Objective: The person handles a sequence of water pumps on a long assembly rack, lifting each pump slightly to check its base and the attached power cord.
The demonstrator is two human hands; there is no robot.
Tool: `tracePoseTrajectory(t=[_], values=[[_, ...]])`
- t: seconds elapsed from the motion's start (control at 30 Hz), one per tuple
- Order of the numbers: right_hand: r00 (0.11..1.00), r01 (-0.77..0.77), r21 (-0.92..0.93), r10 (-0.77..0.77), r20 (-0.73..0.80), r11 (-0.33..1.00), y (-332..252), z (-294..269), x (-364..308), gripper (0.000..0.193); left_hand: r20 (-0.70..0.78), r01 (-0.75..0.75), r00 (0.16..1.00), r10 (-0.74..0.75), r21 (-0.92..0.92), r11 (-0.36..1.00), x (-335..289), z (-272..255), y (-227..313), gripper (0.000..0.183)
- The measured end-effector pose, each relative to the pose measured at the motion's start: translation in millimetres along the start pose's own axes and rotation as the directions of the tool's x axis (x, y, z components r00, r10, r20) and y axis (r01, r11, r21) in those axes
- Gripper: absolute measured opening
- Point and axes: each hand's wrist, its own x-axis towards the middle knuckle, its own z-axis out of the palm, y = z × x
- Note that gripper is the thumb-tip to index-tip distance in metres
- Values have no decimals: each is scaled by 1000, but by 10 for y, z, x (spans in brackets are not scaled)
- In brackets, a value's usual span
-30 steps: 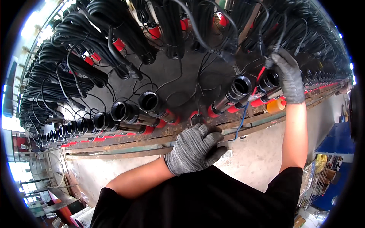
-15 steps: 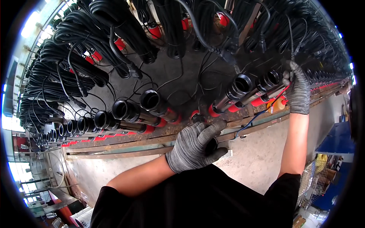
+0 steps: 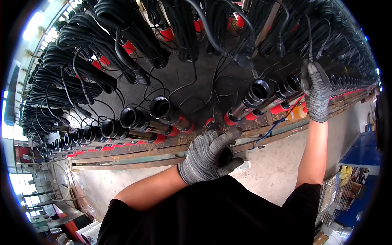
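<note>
My left hand [image 3: 208, 155], in a grey knit glove, is closed around the dark upper end of a cylinder [image 3: 225, 156] at the front edge of the bench. Its thumb and fingers reach round the rim, and the palm hides much of it. My right hand [image 3: 316, 92], gloved alike, is raised at the right with its fingers together at the lower end of a hanging black cable [image 3: 310, 43]. The fingers hide that cable's tip. A thin red and blue lead [image 3: 267, 134] runs up from the bench edge to this hand. Nearby stands a metal cylinder with a black open top [image 3: 259, 90].
More such cylinders [image 3: 130, 117] with red bases line the bench on both sides. Thick black cable coils [image 3: 130, 28] hang behind them, plugs dangling. A yellow-orange bottle [image 3: 298, 112] stands below my right hand. A wire basket [image 3: 335, 188] is at lower right.
My right hand has moved a little up and to the left, and the cable end has shifted left with it. My left hand stays on the cylinder, almost unmoved.
</note>
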Motion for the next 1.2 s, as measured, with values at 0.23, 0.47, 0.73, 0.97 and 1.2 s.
tracePoseTrajectory(t=[0.23, 0.47, 0.73, 0.97, 1.2], values=[[999, 49, 26, -48, -24, 998, 77, 155, -78, 36, -2, 21, 1000, -21, -17, 1000, -6, 18, -21, 77], [996, 78, 15, -77, -44, 997, 103, 190, -72, 35, -3, 27, 1000, -27, -78, 997, 30, 4, 5, 76], [994, 77, 99, -68, -87, 992, 155, 196, -68, 34, -4, 42, 999, -42, -64, 997, 14, 9, 26, 74], [990, 84, 112, -70, -120, 990, 151, 219, -84, 34, -7, 16, 1000, -16, -14, 1000, 13, -8, 54, 75], [990, 72, 84, -61, -129, 994, 118, 221, -100, 33, -2, -1, 1000, 1, 20, 1000, 80, -36, 102, 73]])
